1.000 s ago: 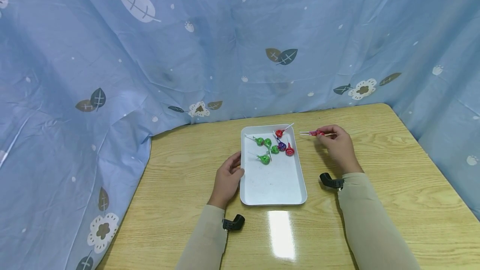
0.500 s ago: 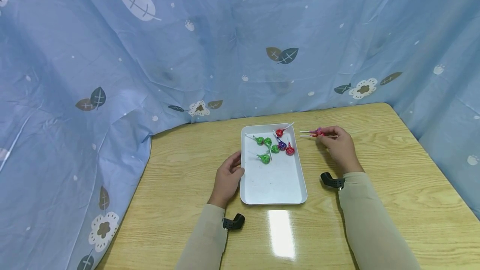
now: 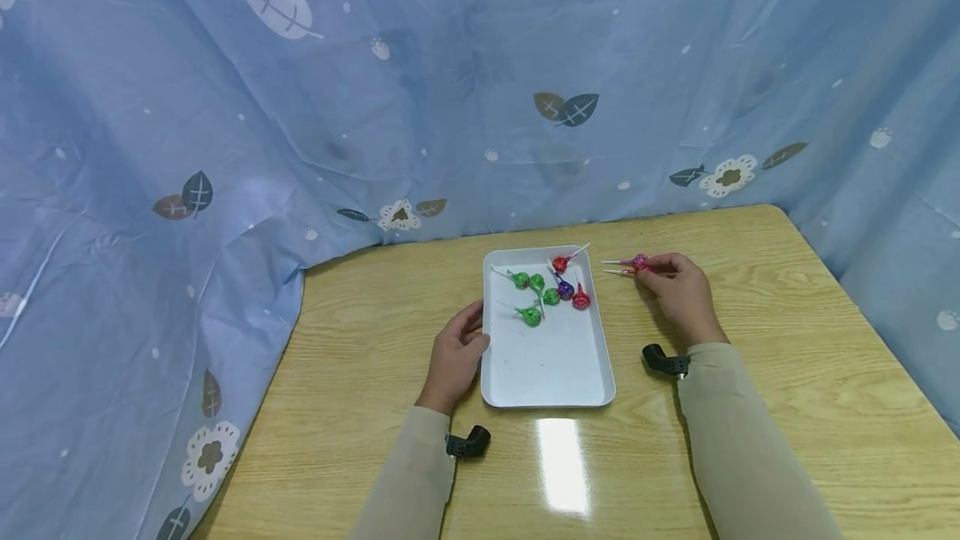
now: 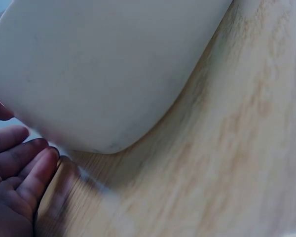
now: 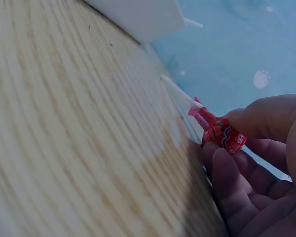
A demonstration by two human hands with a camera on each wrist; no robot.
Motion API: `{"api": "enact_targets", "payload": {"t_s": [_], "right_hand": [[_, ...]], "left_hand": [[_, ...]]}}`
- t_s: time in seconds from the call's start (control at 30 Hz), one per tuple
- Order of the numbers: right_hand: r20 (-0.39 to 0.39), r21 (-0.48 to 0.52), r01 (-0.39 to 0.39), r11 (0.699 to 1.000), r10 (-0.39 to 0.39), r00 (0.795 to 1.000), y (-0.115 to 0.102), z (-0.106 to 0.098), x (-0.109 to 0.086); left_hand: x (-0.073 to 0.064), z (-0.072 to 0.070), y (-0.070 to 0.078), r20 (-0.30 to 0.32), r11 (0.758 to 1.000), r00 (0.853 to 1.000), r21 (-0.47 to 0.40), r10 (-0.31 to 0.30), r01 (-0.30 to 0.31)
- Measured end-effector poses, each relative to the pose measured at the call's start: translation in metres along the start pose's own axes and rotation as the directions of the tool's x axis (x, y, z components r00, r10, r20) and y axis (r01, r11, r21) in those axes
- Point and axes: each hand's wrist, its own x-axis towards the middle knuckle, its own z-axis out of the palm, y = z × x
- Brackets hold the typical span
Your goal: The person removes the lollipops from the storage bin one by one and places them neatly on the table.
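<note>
In the head view my left hand [image 3: 454,357] is at the left side of a white tray [image 3: 547,365], thumb at the rim and fingers along the outer wall. Several wrapped lollipops lie in the tray's far half: green ones [image 3: 530,317], a dark purple one [image 3: 566,288] and red ones [image 3: 581,298]. Right of the tray, my right hand [image 3: 681,294] pinches a red lollipop [image 5: 229,137] between thumb and fingers, its stick pointing toward the tray. Beside it is a pinkish-purple lollipop [image 3: 637,261], its stick pointing the same way and its head at my fingertips.
The wooden table [image 3: 360,357] has a rounded far right corner. A blue patterned curtain [image 3: 480,90] hangs behind it and along both sides. One red lollipop [image 3: 561,264] has its stick poking over the tray's far right rim. Each wrist wears a black camera mount [image 3: 468,442].
The two lollipops at my right hand have spread apart, the pinkish-purple one now showing on the far side of the red one. My left hand and the tray stay in place.
</note>
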Motion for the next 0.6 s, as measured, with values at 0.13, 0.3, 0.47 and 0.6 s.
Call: {"api": "enact_targets", "payload": {"t_s": [0.13, 0.3, 0.47, 0.6], "right_hand": [[-0.013, -0.013, 0.0, 1.0, 0.0, 1.0, 0.0006, 0.0007, 0.0], [-0.027, -0.032, -0.003, 1.0, 0.002, 1.0, 0.0033, 0.0018, 0.0006], [-0.022, -0.025, 0.007, 1.0, -0.008, 1.0, 0.0037, 0.002, 0.001], [-0.025, -0.036, 0.013, 0.999, -0.014, 1.0, 0.004, 0.0024, 0.0014]], "left_hand": [[-0.0004, -0.0003, -0.0007, 0.001, 1.0, 1.0, -0.009, 0.003, -0.003], [-0.0003, 0.0002, -0.001, -0.001, 1.0, 1.0, 0.002, -0.008, 0.008], [-0.0004, 0.0008, 0.0007, -0.007, 1.0, 1.0, 0.012, -0.018, 0.018], [-0.0008, 0.0009, 0.0012, -0.008, 1.0, 1.0, 0.012, -0.016, 0.016]]}}
